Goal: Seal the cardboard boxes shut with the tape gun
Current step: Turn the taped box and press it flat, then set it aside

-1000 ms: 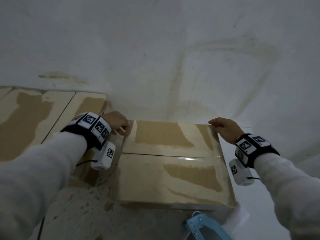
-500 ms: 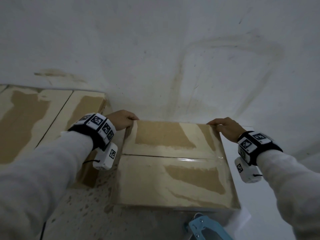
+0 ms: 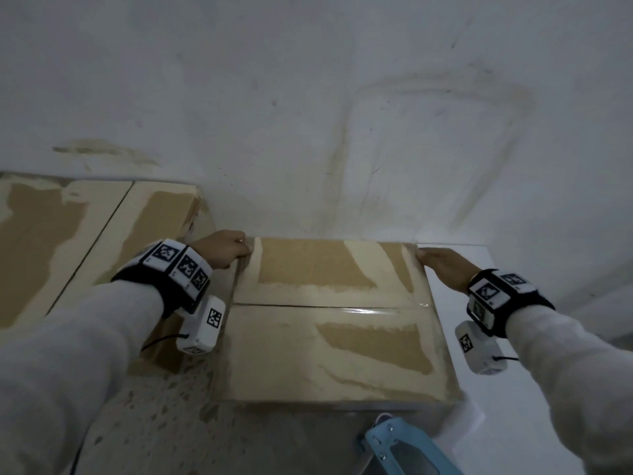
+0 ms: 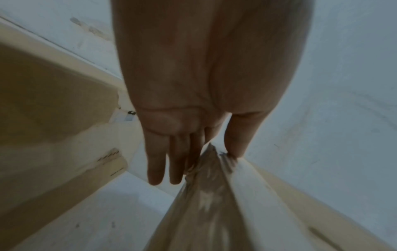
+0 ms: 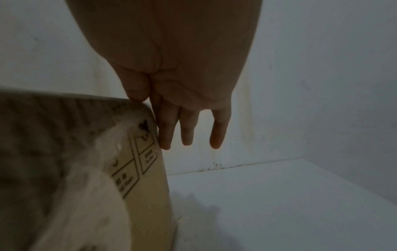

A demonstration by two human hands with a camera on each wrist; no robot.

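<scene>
A closed cardboard box lies in the middle, with glossy clear tape along the seam between its two top flaps. My left hand rests on its far left corner; in the left wrist view the fingers point straight down the box's side with the thumb across the corner. My right hand touches the far right corner, its thumb on the top edge and its fingers straight down beside the box. The blue tape gun lies in front of the box, held by neither hand.
A larger cardboard box stands to the left, close to my left forearm. A stained white wall rises right behind both boxes. A white sheet lies under and to the right of the middle box; speckled floor shows at the front left.
My left hand has moved from beside the box onto its far left corner. My right hand has stayed at the far right corner. The box sits where it was.
</scene>
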